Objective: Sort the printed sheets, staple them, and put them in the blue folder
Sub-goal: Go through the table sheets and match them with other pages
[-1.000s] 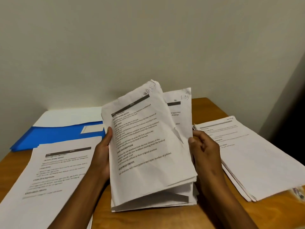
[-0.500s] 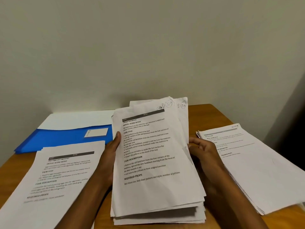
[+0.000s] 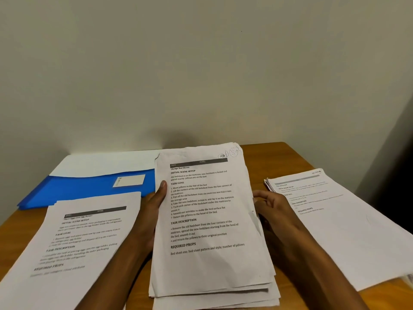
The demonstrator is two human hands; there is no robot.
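While the blue folder (image 3: 89, 189) lies at the back left of the wooden table (image 3: 288, 157), one pile of papers (image 3: 73, 242) partly covers it and another pile (image 3: 335, 220) sits on your right. The middle stack (image 3: 207, 220) is wrinkled, with black print on top. Your left hand (image 3: 154, 204) grips its left edge, thumb on top. Your right hand (image 3: 272, 206) curls around its right edge.

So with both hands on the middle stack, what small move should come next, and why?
Probably lift off the top sheet and place it on a matching side pile. The left hand and right hand hold the stack's edges, and its lower sheets lie fanned and unsorted.
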